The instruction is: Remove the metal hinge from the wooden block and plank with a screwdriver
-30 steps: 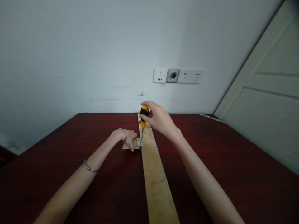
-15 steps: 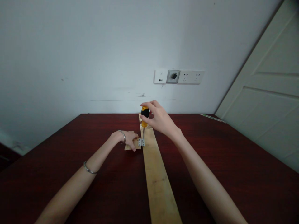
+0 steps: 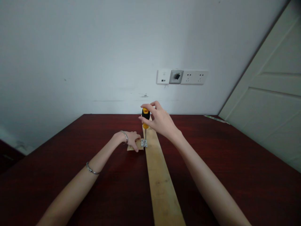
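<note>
My right hand holds a screwdriver by its black and yellow handle, thumb on the near side and fingers over the top. The screwdriver stands nearly upright, and its tip meets the right leaf of a small metal hinge. That leaf lies on a long wooden board, while the left leaf sits on a short wooden piece beside it. My left hand is closed over the short piece, pressing it down against the table. Its fingertips are partly hidden.
The dark red table ends at a pale wall. Wall sockets and a black plug are above it. A thin green and white strip lies at the back right, near a panelled white door.
The whole view has shifted slightly, so everything appears a little further right. My right thumb has moved slightly across the screwdriver handle. My left hand stays on the short piece.
</note>
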`<state>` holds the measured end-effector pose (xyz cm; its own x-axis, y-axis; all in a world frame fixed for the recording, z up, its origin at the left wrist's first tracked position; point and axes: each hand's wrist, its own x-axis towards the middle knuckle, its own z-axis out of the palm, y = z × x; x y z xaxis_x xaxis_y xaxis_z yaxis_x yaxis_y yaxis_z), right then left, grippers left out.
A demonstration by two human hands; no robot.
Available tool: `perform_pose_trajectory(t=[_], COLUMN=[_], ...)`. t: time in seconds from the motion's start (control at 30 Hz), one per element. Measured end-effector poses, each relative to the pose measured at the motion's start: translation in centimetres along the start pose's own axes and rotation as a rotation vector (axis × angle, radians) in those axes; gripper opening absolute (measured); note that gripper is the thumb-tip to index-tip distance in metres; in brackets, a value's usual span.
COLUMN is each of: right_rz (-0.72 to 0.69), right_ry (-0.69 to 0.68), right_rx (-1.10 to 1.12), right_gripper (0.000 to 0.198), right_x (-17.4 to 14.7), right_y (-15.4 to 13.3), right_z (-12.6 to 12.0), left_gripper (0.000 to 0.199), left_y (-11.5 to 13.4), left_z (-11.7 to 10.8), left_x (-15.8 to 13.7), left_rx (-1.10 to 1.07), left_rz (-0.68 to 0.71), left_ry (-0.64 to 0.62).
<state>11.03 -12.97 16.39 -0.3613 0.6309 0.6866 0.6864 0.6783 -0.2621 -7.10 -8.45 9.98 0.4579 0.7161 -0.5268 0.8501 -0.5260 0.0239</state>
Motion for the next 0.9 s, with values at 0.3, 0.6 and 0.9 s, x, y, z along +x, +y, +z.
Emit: perform_pose_trajectory(t=[0.3,0.6,0.9], right_rz=[0.03,0.062,0.045], right_ry=[-0.008,0.016,0.032], right_rx=[0.083,0.029,0.12], right_gripper=[0.044,0.041,0.045], right_x=[0.2,0.1,0.1], right_y=[0.2,0.4,0.5], right_z=[0.1,0.7,0.8], left_gripper=[0.088,0.09,0.086], left_y=[-0.2,-0.3,0.7], left_z=[0.3,0.3,-0.5], left_x=[0.4,0.4,-0.7], left_rx=[0.03,0.001,0.004], left_rz=[-0.006,0.009,-0.029], left_ry=[0.007,0.029,-0.016])
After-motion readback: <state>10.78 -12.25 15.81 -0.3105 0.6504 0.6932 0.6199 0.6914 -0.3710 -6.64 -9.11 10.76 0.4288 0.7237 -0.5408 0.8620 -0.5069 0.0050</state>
